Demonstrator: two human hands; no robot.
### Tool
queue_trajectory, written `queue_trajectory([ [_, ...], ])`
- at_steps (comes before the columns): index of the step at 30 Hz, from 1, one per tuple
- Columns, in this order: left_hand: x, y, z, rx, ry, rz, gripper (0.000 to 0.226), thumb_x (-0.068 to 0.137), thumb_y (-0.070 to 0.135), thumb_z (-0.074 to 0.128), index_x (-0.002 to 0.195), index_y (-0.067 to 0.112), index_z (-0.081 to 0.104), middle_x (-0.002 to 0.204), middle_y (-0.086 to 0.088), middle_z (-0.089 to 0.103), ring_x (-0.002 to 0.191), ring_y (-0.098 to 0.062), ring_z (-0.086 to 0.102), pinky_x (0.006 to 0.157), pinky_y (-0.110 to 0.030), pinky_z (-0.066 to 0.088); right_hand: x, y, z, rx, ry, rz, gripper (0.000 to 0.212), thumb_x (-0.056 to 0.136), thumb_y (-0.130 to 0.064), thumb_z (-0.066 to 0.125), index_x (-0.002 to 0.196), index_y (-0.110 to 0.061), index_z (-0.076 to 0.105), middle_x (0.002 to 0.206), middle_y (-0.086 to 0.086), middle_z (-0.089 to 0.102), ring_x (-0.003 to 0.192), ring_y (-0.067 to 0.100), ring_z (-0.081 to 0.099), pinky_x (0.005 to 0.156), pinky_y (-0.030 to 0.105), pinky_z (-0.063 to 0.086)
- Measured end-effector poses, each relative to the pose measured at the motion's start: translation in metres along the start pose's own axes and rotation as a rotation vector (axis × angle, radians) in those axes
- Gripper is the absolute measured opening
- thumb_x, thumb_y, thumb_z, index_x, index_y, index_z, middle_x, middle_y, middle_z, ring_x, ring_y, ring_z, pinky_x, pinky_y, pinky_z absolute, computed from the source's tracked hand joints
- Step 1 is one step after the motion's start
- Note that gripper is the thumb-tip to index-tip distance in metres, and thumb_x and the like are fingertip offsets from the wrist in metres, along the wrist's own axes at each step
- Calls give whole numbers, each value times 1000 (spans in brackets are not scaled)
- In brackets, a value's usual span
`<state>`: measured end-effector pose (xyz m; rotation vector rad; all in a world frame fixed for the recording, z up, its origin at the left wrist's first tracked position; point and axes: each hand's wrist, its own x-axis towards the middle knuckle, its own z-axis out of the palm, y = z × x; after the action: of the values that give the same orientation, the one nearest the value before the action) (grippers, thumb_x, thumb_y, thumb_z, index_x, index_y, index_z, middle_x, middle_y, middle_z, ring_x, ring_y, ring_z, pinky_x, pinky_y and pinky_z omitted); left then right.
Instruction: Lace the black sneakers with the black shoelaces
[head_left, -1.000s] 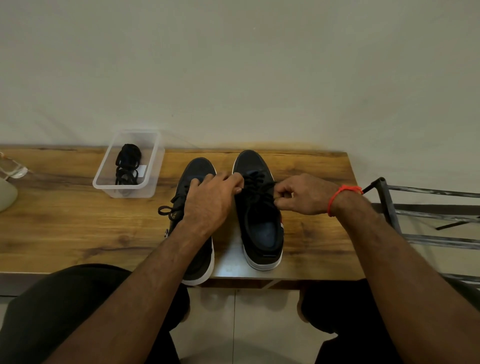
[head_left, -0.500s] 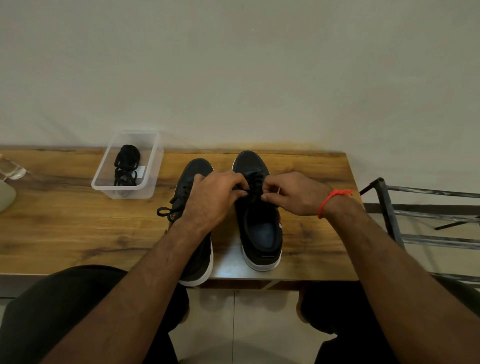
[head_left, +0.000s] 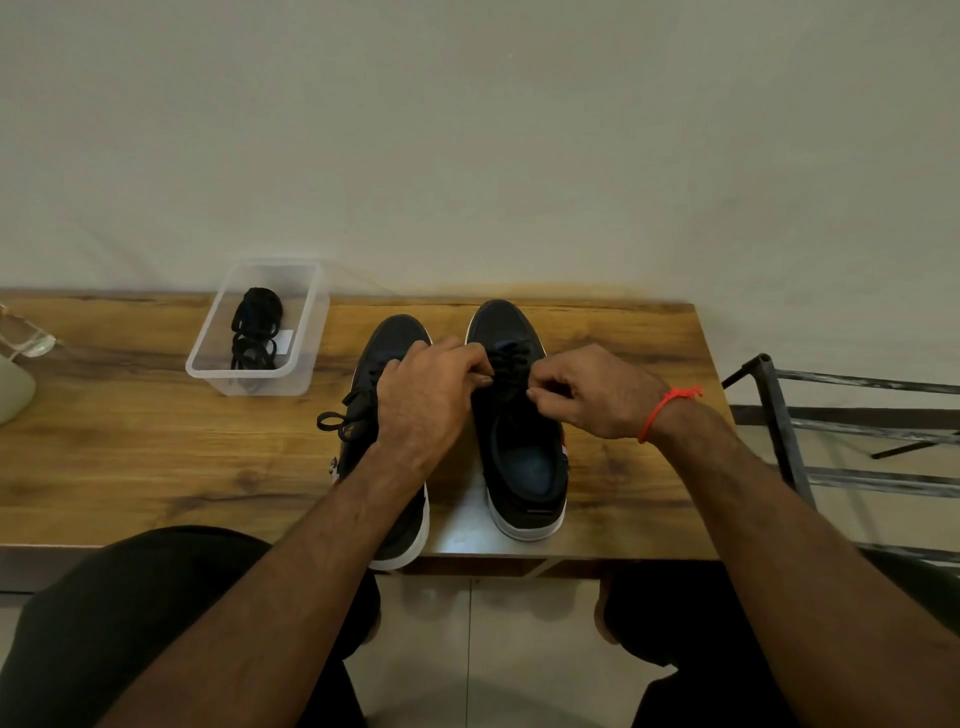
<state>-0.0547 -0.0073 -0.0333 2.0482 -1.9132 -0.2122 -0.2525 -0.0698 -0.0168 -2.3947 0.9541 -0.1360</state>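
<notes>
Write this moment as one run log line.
both hands pinch black shoelace | over right black sneaker | left black sneaker already laced

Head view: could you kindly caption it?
Both hands pinch the black lace over the right-hand sneaker on a wooden table.

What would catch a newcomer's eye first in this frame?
Two hands, the left hand and the right hand, meet over the right sneaker at the middle of the wooden table, each pinching its black lace. The left sneaker beside it has a lace loop hanging off its side. Further left, a clear tub holds more black laces.
</notes>
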Motion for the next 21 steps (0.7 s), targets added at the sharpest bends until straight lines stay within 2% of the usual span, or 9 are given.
queue_trajectory([
  [2,0,0,0,0,12,-10,17,98,45,59,108,36,69,109,12,66,105,-20,57,88,-42,48,-3,2,1,-6,11,-34,26,98,-22,57,75,-11,59,69,2,58,60,11,48,54,20,35],
  [4,0,0,-2,6,9,-10,18,99,46,58,108,36,68,110,12,66,106,-20,56,88,-42,48,-6,4,1,-5,-3,-42,24,99,-22,57,77,-12,61,71,1,59,61,11,49,56,23,38],
  [6,0,0,-2,16,-12,-2,19,99,46,57,110,36,68,112,12,65,107,-19,56,88,-39,47,-7,5,-1,-1,-35,-4,23,100,-24,57,80,-14,62,72,0,60,63,10,51,58,26,40],
  [9,4,-7,-3,14,-60,53,18,98,43,60,111,34,69,112,11,66,107,-16,57,88,-36,45,-5,5,-2,59,-71,74,20,101,-28,56,87,-18,64,78,-4,62,70,8,53,62,24,41],
  [11,5,-10,-6,-77,-98,59,19,96,37,66,114,33,70,115,12,64,110,-12,57,90,-33,47,-4,6,-4,101,-77,132,20,100,-33,57,92,-18,67,85,-3,66,77,10,58,67,25,44],
  [13,6,-10,-10,-210,-133,-10,27,95,31,69,121,31,65,117,11,61,110,-8,56,90,-32,49,-3,7,-8,100,-98,179,23,99,-38,58,93,-18,68,88,-3,68,80,11,60,68,26,46],
  [16,9,-6,-20,-410,-160,-140,11,103,34,56,107,25,62,90,8,71,83,-7,65,78,-32,53,-3,8,-14,130,-168,244,22,101,-36,55,93,-20,67,90,-5,67,81,11,62,70,25,47],
  [18,8,3,-25,-485,-225,-203,27,103,48,50,100,23,60,72,4,73,62,-6,67,66,-25,51,-3,8,-16,124,-187,258,20,103,-32,52,88,-25,63,89,-6,67,81,11,63,70,24,48],
  [21,-3,19,-24,-500,-307,-260,46,90,70,56,95,24,57,69,4,74,52,-7,68,58,-24,55,-2,8,-17,53,-162,257,17,102,-31,55,86,-29,61,88,-6,65,78,6,58,70,25,44],
])
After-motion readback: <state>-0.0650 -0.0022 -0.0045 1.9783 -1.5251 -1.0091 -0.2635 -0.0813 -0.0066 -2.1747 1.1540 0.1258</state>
